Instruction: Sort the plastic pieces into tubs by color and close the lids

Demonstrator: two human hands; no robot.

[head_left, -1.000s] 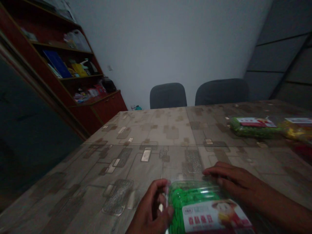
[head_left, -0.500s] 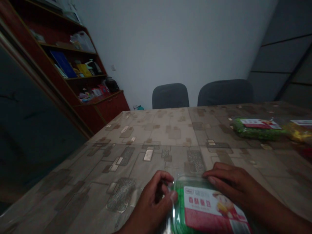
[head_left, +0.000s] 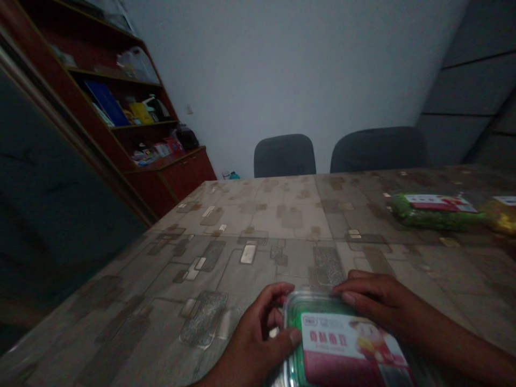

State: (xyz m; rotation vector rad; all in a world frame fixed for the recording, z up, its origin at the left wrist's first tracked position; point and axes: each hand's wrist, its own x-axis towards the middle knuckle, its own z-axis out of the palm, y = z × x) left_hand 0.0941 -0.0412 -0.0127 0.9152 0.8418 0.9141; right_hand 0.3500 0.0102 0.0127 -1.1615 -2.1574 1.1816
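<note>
A clear plastic food box [head_left: 314,303] with green contents and a white-and-red label is at the bottom of the head view, its near end cut off by the frame. My left hand [head_left: 266,328] grips its left edge, the thumb over the lid's rim and the fingers round the far-left corner. Across the right side lies my right hand [head_left: 374,298], fingertips curled on the far-right rim. The right thumb is hidden. Both hands hold the box at the table's near side.
A patterned cloth covers the table [head_left: 262,215]. Towards the far right lie a green-filled clear pack [head_left: 435,212] and a yellow-filled pack [head_left: 502,212]. Two grey chairs [head_left: 284,156] stand behind the table. A brown shelf unit [head_left: 169,177] is at the left.
My left hand has slid slightly right, its thumb now further onto the lid. The right hand is almost unchanged on the box. The view has shifted a little.
</note>
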